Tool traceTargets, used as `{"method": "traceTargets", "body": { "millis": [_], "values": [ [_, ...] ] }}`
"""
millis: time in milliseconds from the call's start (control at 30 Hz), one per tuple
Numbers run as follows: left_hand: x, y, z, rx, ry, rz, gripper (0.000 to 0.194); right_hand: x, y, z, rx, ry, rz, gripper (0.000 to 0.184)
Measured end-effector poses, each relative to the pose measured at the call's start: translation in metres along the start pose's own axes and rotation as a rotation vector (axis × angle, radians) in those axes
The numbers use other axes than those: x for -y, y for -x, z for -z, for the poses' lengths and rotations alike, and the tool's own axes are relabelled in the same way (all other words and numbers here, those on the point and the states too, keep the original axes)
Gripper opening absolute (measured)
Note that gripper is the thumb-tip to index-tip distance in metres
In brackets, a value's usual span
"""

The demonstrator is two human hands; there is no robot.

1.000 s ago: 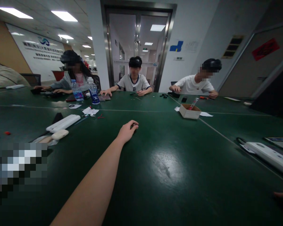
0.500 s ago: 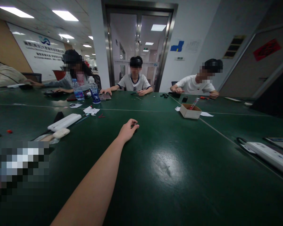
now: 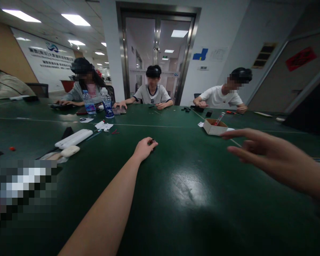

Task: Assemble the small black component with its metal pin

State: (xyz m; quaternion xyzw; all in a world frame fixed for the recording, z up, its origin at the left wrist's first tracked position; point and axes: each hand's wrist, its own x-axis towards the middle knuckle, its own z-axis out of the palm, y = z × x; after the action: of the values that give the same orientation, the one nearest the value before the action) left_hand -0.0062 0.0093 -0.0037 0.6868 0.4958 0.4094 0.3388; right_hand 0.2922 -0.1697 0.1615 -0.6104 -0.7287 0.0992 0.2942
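Observation:
My left arm stretches far out over the dark green table (image 3: 192, 185). My left hand (image 3: 144, 148) rests on the tabletop with its fingers curled around a small dark object (image 3: 152, 142) that I cannot name. My right hand (image 3: 258, 151) hangs in the air at the right, above the table, with its fingers spread and nothing in them. It points leftward, roughly towards a small cardboard box (image 3: 214, 126) holding a red-capped tube.
Three people sit across the table, another at the far left. Two water bottles (image 3: 106, 103), papers, a white power strip (image 3: 73, 138) and a cream object lie at the left. A dark monitor (image 3: 309, 110) stands at the right. A glass door is behind.
My right hand has risen into view from the lower right and now reaches out over the table. My left hand stays closed on the small object in the same spot.

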Motion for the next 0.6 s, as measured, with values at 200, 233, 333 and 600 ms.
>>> {"method": "traceTargets", "body": {
  "millis": [200, 233, 333, 600],
  "values": [
    [0.002, -0.005, 0.001, -0.057, 0.122, 0.054, 0.026, 0.029, -0.095, -0.120, 0.393, -0.307, -0.041, 0.032],
    [0.002, -0.007, 0.001, -0.082, 0.155, 0.061, 0.028, 0.028, -0.106, -0.139, 0.416, -0.330, -0.092, 0.036],
    [0.002, -0.010, 0.003, -0.178, 0.254, 0.067, 0.030, 0.026, -0.129, -0.184, 0.513, -0.611, -0.259, 0.038],
    [0.006, -0.013, 0.004, -0.228, 0.395, -0.015, 0.036, 0.012, -0.143, -0.242, 0.560, -1.345, -0.283, 0.018]
  ]
}}
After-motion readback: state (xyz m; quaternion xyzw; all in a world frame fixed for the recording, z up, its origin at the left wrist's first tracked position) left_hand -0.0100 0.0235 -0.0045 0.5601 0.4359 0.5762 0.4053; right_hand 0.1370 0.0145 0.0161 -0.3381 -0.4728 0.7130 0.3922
